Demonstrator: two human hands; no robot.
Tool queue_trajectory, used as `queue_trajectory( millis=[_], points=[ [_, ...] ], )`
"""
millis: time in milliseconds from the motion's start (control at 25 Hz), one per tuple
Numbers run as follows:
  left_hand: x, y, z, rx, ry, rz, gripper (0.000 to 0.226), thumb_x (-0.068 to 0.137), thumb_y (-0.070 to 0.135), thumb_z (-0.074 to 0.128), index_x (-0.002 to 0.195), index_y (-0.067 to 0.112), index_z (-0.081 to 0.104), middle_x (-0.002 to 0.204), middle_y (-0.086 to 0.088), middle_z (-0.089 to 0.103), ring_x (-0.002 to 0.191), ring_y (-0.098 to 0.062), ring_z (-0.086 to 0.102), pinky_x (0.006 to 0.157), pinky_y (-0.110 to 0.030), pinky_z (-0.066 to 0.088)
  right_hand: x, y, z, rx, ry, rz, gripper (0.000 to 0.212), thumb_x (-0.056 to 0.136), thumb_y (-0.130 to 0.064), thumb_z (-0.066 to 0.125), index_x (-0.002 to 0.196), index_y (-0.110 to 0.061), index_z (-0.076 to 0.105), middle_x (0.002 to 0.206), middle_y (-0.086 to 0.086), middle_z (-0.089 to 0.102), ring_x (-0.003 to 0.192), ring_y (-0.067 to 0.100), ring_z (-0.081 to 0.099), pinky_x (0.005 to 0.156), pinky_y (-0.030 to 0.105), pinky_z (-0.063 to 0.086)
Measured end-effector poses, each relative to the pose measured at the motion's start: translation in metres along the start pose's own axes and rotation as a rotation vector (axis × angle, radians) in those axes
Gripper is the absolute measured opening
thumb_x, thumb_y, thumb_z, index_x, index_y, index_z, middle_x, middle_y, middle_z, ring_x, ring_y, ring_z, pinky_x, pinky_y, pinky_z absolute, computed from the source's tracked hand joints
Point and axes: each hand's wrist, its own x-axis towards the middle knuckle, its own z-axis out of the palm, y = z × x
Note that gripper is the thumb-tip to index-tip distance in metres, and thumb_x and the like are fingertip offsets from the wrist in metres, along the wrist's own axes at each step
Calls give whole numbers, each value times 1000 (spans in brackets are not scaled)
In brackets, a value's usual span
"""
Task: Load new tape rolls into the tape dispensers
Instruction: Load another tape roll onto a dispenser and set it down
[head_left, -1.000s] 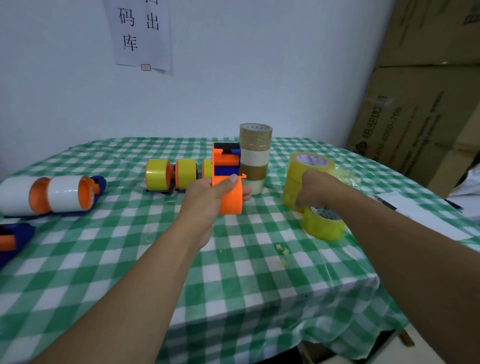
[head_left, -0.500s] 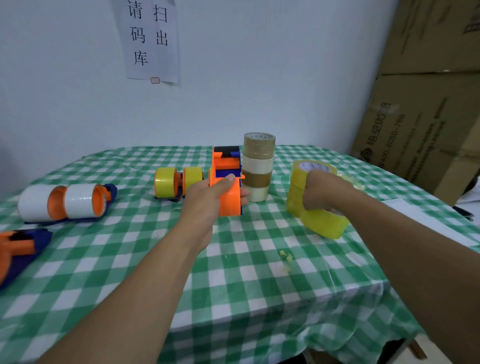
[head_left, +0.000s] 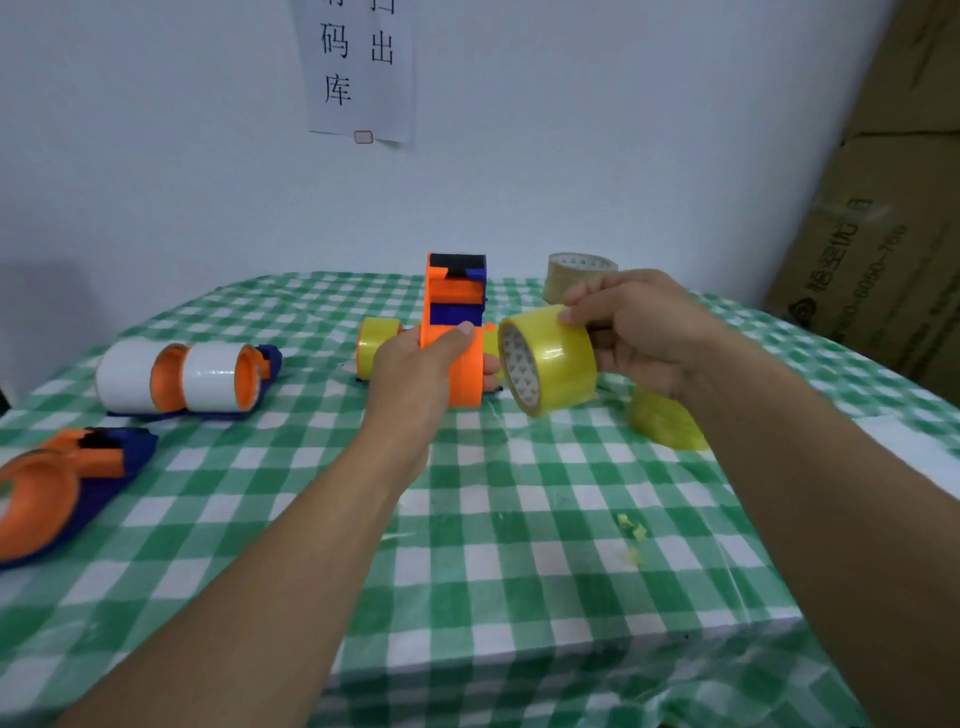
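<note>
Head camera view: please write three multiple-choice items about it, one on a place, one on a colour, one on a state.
1. Where is the yellow tape roll that the right hand holds?
A. inside a box
B. lifted, beside the orange dispenser
C. on a shelf

2. What colour are the two rolls at the left?
A. white
B. black
C. red

3. What does the left hand do?
A. lies flat
B. grips the orange dispenser
C. holds scissors

Key:
1 B, the fingers hold it up next to the dispenser.
2 A, both wraps are white.
3 B, thumb and fingers curl round its body.
</note>
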Motion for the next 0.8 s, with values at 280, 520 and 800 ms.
queue_trajectory(
  millis=[280, 520, 800],
  points=[
    [32, -5, -16, 100, 77, 87, 22, 95, 23, 64, 93, 3, 72, 91, -21, 74, 73, -23, 67, 73, -38, 56, 18, 15, 37, 328, -83, 9, 17, 89, 11, 61, 96, -4, 61, 77, 11, 68, 76, 25, 68, 69, 43, 64],
    [61, -10, -19, 84, 80, 134, 43, 97, 31, 61, 95, -12, 61, 78, -14, 58, 69, -23, 53, 65, -36, 42, 44, 27, 55, 409, -154, -3, 29, 81, 5, 70, 106, -5, 60, 93, 15, 69, 81, 27, 70, 77, 46, 63],
    [78, -22, -13, -21, 124, 128, 41, 96, 26, 62, 100, -15, 61, 82, -16, 61, 70, -24, 57, 58, -31, 46, 72, 49, 41, 62, -173, -14, 57, 68, -39, 88, 117, -18, 67, 124, 8, 71, 118, 32, 66, 100, 58, 52]
  ],
)
